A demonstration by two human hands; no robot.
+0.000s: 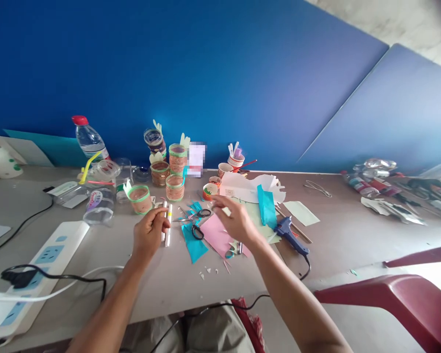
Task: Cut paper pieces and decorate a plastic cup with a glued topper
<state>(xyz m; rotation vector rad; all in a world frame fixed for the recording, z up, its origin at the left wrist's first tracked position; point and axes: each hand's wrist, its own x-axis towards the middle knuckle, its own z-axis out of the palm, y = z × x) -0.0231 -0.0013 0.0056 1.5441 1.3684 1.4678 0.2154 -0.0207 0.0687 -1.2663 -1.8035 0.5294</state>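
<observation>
My left hand (149, 232) is closed, its fingers curled over two white markers (168, 234) on the table; whether it grips one of them or something small is hidden. My right hand (235, 218) hovers above a pink paper sheet (215, 233), fingers loosely apart and pointing left, with no held thing visible. Between the hands lie black-handled scissors (197, 232) on scraps of blue paper (194, 249). Just beyond my right fingertips stands a small orange-patterned paper cup (208, 192). Brown-wrapped jars with green rims (140, 200) stand past my left hand.
On the right rests a blue glue gun (291, 236) with its cord, near white cut paper (242, 187). Left are a plastic bottle with red cap (88, 137), clear plastic pieces (98, 207) and a power strip (44, 274). A red chair (400, 294) stands at the right.
</observation>
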